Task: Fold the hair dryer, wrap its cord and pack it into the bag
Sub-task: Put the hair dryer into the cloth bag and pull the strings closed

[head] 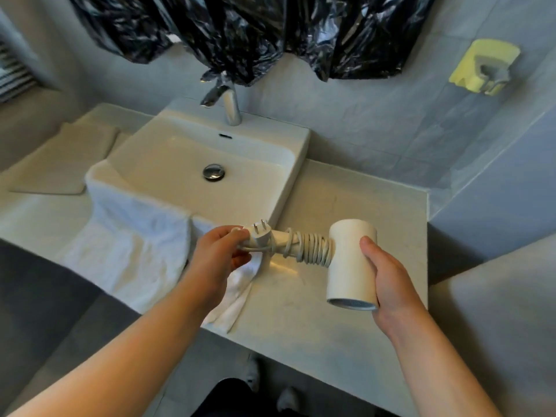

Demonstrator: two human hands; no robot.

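Two bare forearms [120, 350] enter from below, hands held up over the counter [301, 311]. Right hand [388, 281]: fingers wrapped behind the dryer [350, 260], thumb on its side, barrel mouth facing down toward the camera. Left hand [221, 254]: curled round the free end of the handle [281, 237], which juts from the barrel toward it. It pins the plug [261, 233] against the handle, prongs up. The cord [313, 246] is wound in tight turns round the handle between the hands. Judgement: the plug is pinned so the coils do not spring loose, and the barrel grip leaves the joint free to fold (handle looks unfolded as yet). The dryer touches no surface, so it is not packed. A flat cream pouch [63, 164] lies well beyond the left hand; I cannot tell whether it is the bag. A white towel [135, 236] sits under and just past the left hand, draped over the rim of the sink [180, 158]. Black plastic [240, 31] hangs on the wall beyond both hands, and a yellow holder [481, 67] is mounted up beyond the right hand. No brand, label or writing is legible on anything.
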